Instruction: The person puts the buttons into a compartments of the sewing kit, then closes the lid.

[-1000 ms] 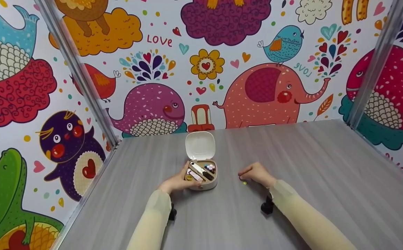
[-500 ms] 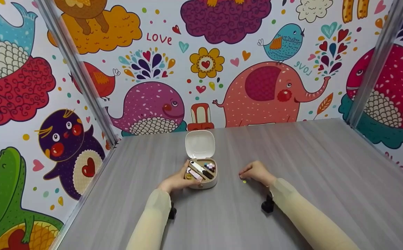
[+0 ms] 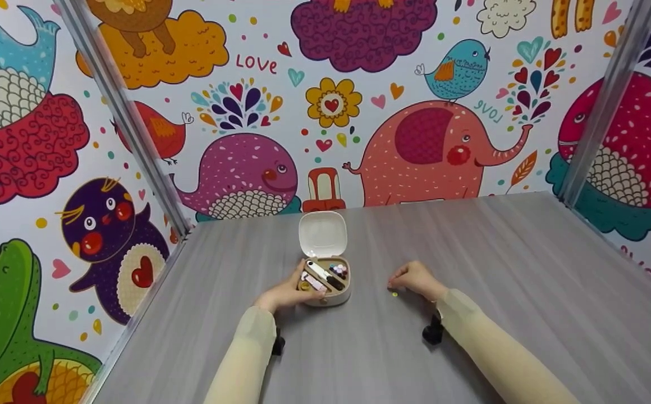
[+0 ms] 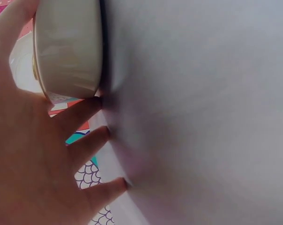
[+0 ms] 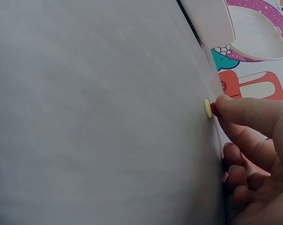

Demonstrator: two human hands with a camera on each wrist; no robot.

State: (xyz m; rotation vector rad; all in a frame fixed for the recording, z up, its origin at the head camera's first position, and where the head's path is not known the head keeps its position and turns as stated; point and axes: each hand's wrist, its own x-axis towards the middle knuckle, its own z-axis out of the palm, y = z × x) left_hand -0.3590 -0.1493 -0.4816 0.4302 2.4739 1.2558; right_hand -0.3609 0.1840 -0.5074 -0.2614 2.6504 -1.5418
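My left hand (image 3: 282, 292) holds a small cream box (image 3: 338, 298) at its left side and front, thumb along the front edge. Its lid (image 3: 322, 234) stands raised behind it. Inside, in separate compartments, lie a white-and-black slim tool (image 3: 325, 275), a pinkish item (image 3: 312, 280), something round and yellow (image 3: 305, 285) and several small coloured pieces (image 3: 339, 270). To the right of the box, my right hand (image 3: 417, 279) pinches a tiny red piece (image 5: 214, 109), mostly hidden by the fingertips. Just beside it on the table is a small yellow disc, perhaps a button (image 5: 207, 108).
The grey wood-grain table (image 3: 482, 241) extends around both hands. Printed panels (image 3: 325, 140) with cartoon animals rise behind and at the sides, joined by metal posts (image 3: 129, 123). A black wrist device (image 3: 432, 332) sits under the right wrist.
The right hand's fingertips have shifted very slightly to the right near the yellow disc. The left hand and the box stay as they were.
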